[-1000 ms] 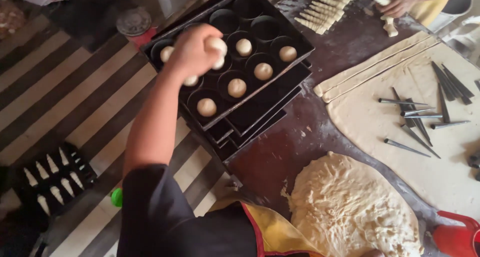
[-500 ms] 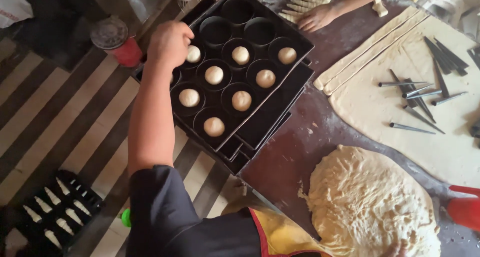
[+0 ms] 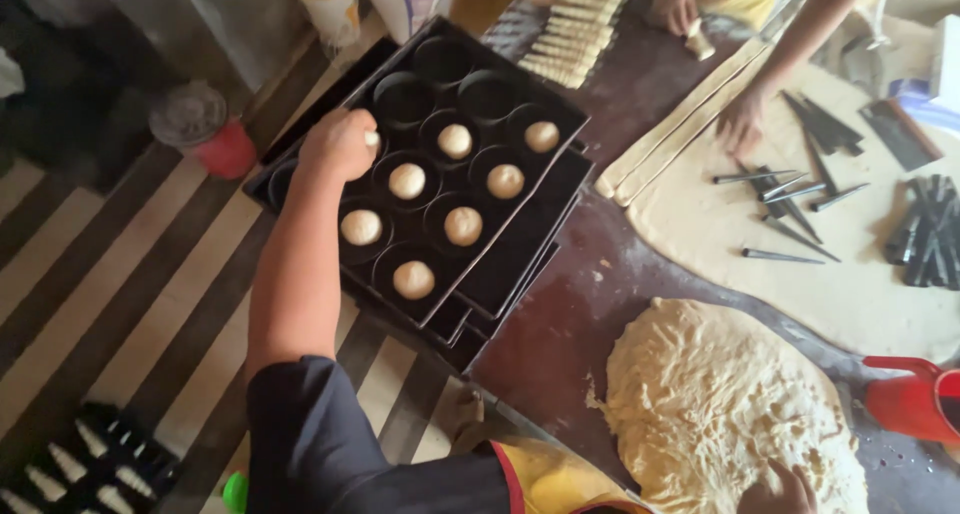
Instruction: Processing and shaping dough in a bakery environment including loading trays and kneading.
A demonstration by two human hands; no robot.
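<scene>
A red lidded container (image 3: 205, 134) stands on the striped floor at far left. Just right of it, the left hand (image 3: 340, 144) is clenched around a small dough ball (image 3: 371, 137) over the black baking tray (image 3: 560, 189), which sits atop a stack of similar trays. Seven dough balls already lie in its round cups. Farther right, a big mass of dough (image 3: 720, 404) lies on the dark table, where the right hand (image 3: 785, 489) presses into its lower edge; its grip cannot be made out. Beyond, another person's hand (image 3: 742, 124) rests on a rolled dough sheet (image 3: 860, 284) among metal cones (image 3: 790, 199).
</scene>
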